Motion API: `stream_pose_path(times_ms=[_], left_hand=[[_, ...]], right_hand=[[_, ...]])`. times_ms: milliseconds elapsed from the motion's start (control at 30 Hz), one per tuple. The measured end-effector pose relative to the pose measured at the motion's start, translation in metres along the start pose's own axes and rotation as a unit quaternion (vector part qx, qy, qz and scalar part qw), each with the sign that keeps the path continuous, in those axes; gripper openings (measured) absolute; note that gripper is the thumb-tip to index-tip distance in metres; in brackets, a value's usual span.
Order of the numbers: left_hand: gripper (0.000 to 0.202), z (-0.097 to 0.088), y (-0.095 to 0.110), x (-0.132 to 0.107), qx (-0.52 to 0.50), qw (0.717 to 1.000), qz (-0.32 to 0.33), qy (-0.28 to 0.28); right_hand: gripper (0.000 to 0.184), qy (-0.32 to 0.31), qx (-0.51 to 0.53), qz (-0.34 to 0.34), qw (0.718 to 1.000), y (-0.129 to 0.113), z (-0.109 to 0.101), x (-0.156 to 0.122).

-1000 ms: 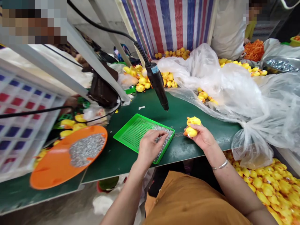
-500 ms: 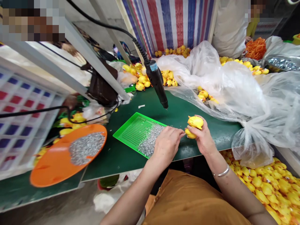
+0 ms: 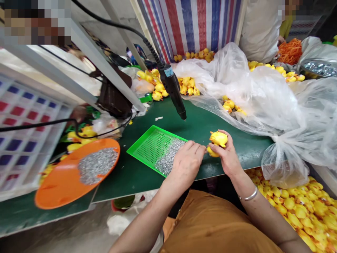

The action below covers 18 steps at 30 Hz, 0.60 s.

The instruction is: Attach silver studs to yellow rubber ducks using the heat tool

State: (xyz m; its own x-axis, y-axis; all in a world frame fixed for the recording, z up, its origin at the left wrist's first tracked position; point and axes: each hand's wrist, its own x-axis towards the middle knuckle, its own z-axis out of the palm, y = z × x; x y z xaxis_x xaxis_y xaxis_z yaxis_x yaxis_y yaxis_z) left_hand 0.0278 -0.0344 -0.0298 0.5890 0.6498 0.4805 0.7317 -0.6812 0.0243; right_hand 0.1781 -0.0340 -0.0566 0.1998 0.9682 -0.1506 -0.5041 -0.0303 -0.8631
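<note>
Yellow rubber ducks (image 3: 217, 142) lie clamped in the right hand (image 3: 228, 155), their long axis crosswise, just beside the left hand (image 3: 187, 163), whose fingers sit together, pointing at them, above silver metal bits (image 3: 169, 159) in a bright green perforated plastic tray (image 3: 149, 147).

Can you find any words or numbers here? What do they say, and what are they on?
Blue label on the hanging black power tool: too small and blurred to read.
No other words, numbers or signs can be read.
</note>
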Motion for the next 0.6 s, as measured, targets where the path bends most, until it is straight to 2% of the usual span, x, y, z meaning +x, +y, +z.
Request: stream_pose_path(times_ms=[167, 267, 300, 367, 467, 500, 533, 600], left_hand=[[0.029, -0.001, 0.0, 0.0, -0.003, 1.0, 0.022, 0.003], [0.022, 0.001, -0.003, 0.002, -0.058, 0.998, 0.003, 0.023], [0.02, 0.001, -0.006, 0.004, -0.085, 0.995, -0.022, 0.041], [0.016, -0.001, -0.017, 0.012, -0.137, 0.978, -0.117, 0.106], [0.024, -0.01, -0.039, 0.025, -0.198, 0.914, -0.287, 0.208], [0.022, -0.013, -0.044, 0.028, -0.217, 0.902, -0.312, 0.207], [0.019, -0.015, -0.046, 0.028, -0.236, 0.903, -0.311, 0.177], [0.015, -0.016, -0.041, 0.021, -0.244, 0.937, -0.246, 0.048]], right_hand=[[0.063, -0.002, 0.001, 0.021, 1.0, -0.002, 0.002, -0.001], [0.063, 0.007, 0.03, 0.046, 0.998, -0.001, 0.001, 0.0], [0.063, 0.005, 0.043, 0.066, 0.997, -0.001, 0.0, 0.001], [0.059, -0.006, 0.073, 0.115, 0.991, -0.002, -0.002, 0.003], [0.051, -0.015, 0.109, 0.161, 0.981, -0.003, -0.007, 0.007], [0.05, -0.009, 0.116, 0.161, 0.98, -0.004, -0.008, 0.008], [0.049, -0.003, 0.12, 0.156, 0.98, -0.004, -0.01, 0.009], [0.049, 0.01, 0.119, 0.145, 0.982, -0.003, -0.013, 0.011]])
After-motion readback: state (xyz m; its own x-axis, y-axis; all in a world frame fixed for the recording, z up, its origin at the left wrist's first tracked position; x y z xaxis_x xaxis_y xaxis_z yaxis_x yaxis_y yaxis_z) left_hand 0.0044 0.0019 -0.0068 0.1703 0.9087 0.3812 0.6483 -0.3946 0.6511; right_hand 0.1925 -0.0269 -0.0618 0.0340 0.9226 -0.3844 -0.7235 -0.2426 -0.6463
